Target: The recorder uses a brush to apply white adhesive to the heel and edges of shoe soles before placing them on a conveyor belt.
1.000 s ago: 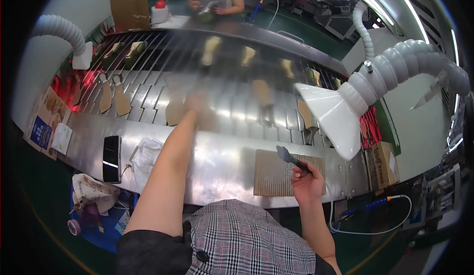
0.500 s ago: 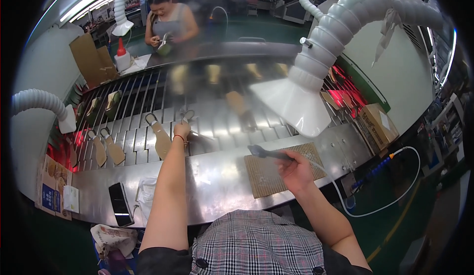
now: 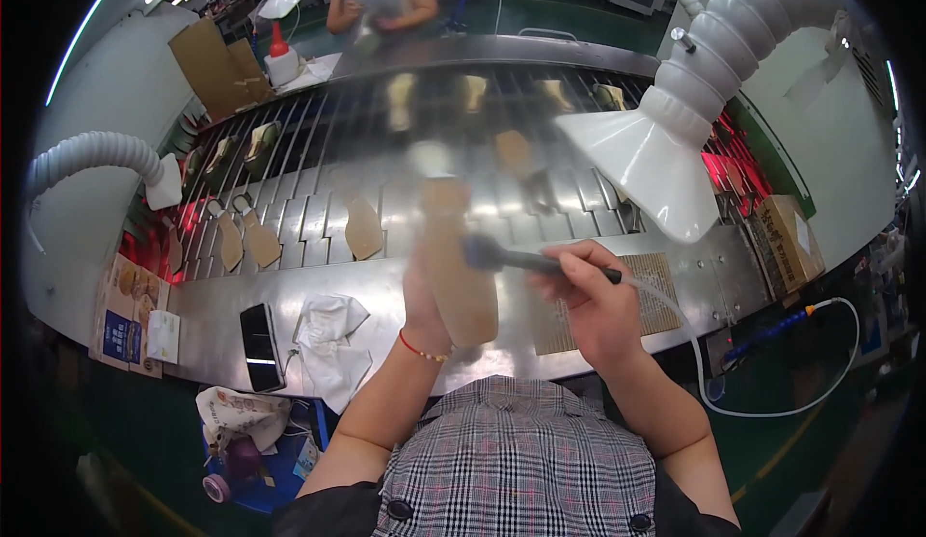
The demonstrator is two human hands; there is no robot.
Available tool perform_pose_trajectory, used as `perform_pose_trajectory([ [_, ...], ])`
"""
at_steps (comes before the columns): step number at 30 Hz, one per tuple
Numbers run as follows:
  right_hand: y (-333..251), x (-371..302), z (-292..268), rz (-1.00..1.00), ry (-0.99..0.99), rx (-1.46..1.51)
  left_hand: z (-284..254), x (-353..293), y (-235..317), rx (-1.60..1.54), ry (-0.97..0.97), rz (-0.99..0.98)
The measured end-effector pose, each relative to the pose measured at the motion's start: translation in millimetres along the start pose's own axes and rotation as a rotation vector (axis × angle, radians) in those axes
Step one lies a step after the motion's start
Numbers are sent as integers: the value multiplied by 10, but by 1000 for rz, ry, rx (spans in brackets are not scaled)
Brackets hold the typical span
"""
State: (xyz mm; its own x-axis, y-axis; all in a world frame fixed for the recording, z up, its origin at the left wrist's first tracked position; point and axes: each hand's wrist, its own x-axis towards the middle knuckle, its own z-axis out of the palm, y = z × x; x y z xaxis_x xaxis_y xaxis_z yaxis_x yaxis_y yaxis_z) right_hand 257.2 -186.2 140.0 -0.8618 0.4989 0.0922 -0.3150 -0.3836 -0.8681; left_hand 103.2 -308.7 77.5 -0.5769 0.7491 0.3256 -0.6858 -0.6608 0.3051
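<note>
A tan shoe sole [image 3: 461, 272], blurred by motion, stands up in front of me, its wide end toward me and its narrower end away. My left hand [image 3: 422, 296] grips it along its left edge, fingers partly hidden behind it. A black-handled brush [image 3: 531, 262] is closed in my right hand [image 3: 603, 310]. Its dark head lies at the sole's right edge; whether it touches cannot be made out. From the handle's rear end runs a white tube [image 3: 694, 344]. One loose sole [image 3: 364, 228] lies on the slatted metal conveyor [image 3: 318, 233], left of the held one.
More soles [image 3: 260, 240] lie further left on the conveyor. A corrugated mat [image 3: 661, 291] sits beneath my right hand. White duct hoods [image 3: 646, 165] hang over both sides. A phone [image 3: 258, 349] and a white cloth [image 3: 330, 339] lie on the near ledge. Across the conveyor stands a person [image 3: 386, 1].
My left hand has come back from the conveyor, bringing a sole up close to me. The brush in my right hand has moved over to that sole. My view has shifted.
</note>
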Motion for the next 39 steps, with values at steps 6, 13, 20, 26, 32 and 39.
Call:
perform_pose_trajectory([
  [6, -134, -352, 369, -965, -341, -1033, 316, -257, -208, 82, -12, 94],
  [13, -157, -425, 303, -840, -358, -1031, 319, -231, -111, -163, 38, 114],
  [20, -83, -488, 282, -814, -492, -995, 289, -220, 45, -138, -39, 101],
  [26, -126, -475, 283, -695, -407, -1043, 268, -192, 123, -203, 107, 22],
  [32, -153, -437, 315, -847, -574, -958, 204, -189, 196, -206, 241, -84],
  [39, -236, -382, 251, -772, -493, -982, 174, -182, 148, -32, 365, -53],
])
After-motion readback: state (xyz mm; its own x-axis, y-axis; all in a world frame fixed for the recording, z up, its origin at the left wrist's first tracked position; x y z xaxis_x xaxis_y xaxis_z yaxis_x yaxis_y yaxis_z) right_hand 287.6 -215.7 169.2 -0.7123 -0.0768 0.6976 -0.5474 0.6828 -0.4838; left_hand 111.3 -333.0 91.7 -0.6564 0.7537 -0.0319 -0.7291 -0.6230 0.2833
